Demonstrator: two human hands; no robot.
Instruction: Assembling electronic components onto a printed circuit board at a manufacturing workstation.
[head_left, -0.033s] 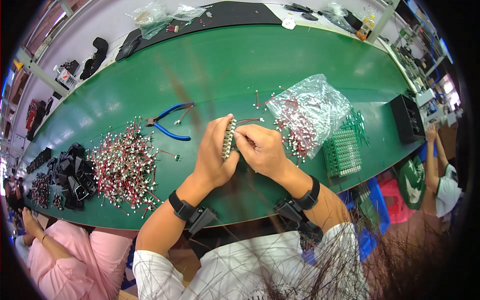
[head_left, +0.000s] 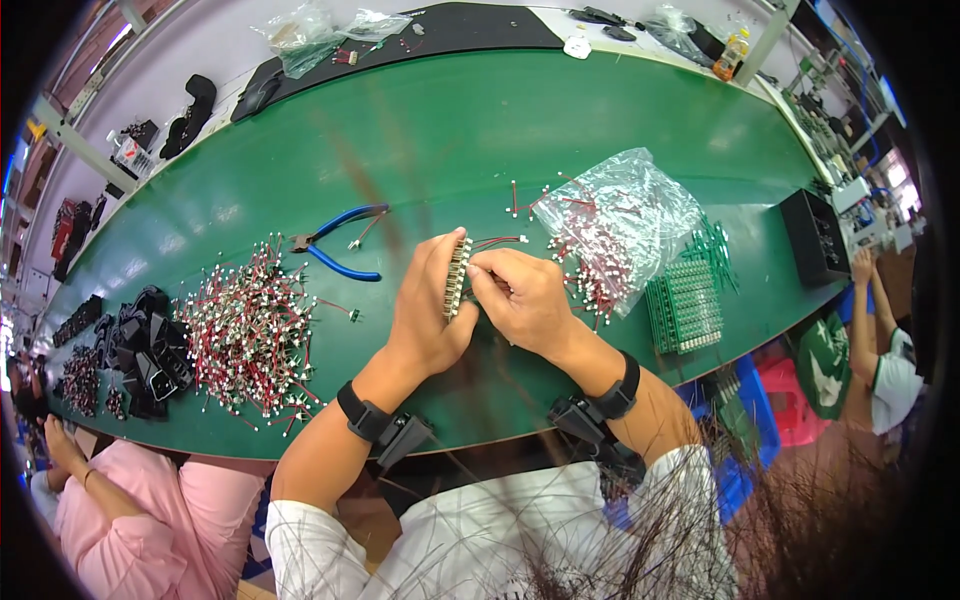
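Observation:
My left hand is wrapped round a narrow circuit board strip, tilted on edge, with a row of small pale connectors along it. My right hand is closed in a pinch against the strip's right side; its fingertips hide what lies between them. A short red and black cable with a white plug sticks out just beyond my right fingers. To the left lies a big heap of short red and black cables with white plugs. Blue-handled cutting pliers lie jaws-left beyond that heap.
On the right, a clear plastic bag spills more cables beside a stack of green circuit boards and a black bin. Black parts are piled at far left. People sit on both sides of the green table.

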